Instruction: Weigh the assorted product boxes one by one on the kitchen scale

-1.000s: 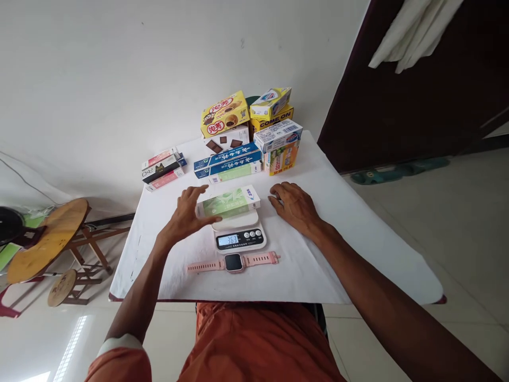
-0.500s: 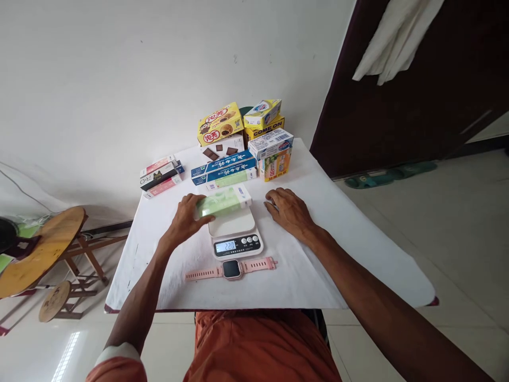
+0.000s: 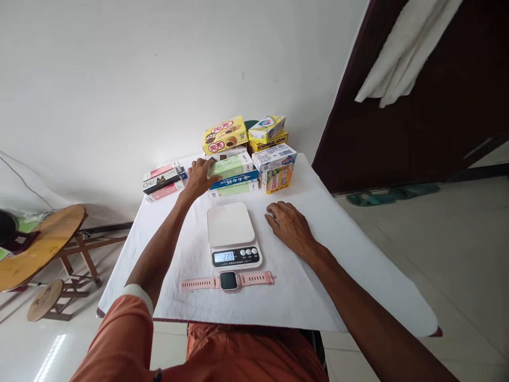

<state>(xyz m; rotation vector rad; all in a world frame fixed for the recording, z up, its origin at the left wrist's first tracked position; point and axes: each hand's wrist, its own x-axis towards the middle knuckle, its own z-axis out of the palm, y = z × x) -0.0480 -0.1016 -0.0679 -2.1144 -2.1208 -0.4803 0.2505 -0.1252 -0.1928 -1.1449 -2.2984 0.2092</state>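
Observation:
My left hand (image 3: 201, 178) is stretched to the back of the table, fingers wrapped round a long pale-green box (image 3: 231, 165), which rests on the stack of blue and green boxes (image 3: 234, 183). The white kitchen scale (image 3: 232, 234) in the middle has a bare platform and a lit display. My right hand (image 3: 289, 227) lies flat on the white tablecloth (image 3: 338, 239) to the right of the scale, fingers spread, holding nothing. A pink smartwatch (image 3: 228, 280) lies flat in front of the scale.
Yellow snack boxes (image 3: 225, 133) and a blue-white carton (image 3: 274, 156) are piled at the back by the wall. Slim pink and black boxes (image 3: 163, 181) lie back left. A round wooden table (image 3: 35, 244) and stool stand on the left, a dark door (image 3: 417, 95) on the right.
My left hand lifted the green box off the scale and carried it to the stack at the back. The scale's platform is now bare. My right hand stayed put.

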